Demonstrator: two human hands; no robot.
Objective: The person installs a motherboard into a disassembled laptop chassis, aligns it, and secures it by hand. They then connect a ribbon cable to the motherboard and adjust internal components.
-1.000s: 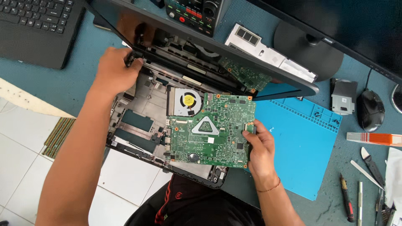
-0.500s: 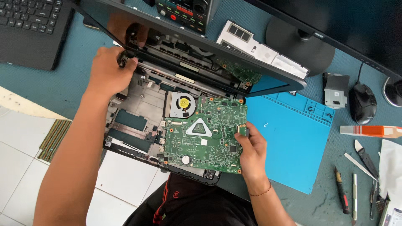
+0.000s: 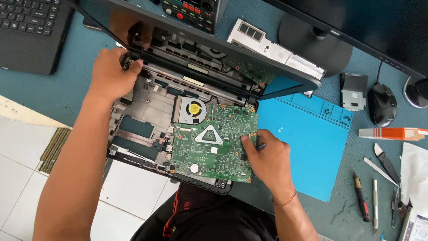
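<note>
Laptop base lies open, its hinge corner clamped under the left hand; the green motherboard sits half-seated in it, right hand fingers pinching its edge; freeing it likely demands a level, snag-free lift past the fan.

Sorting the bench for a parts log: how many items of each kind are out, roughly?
Laptops, the open one and the black one: 2
Circuit board: 1
Fan: 1
Blue mat: 1
Mouse: 1
Monitor: 1
Total: 7
</note>
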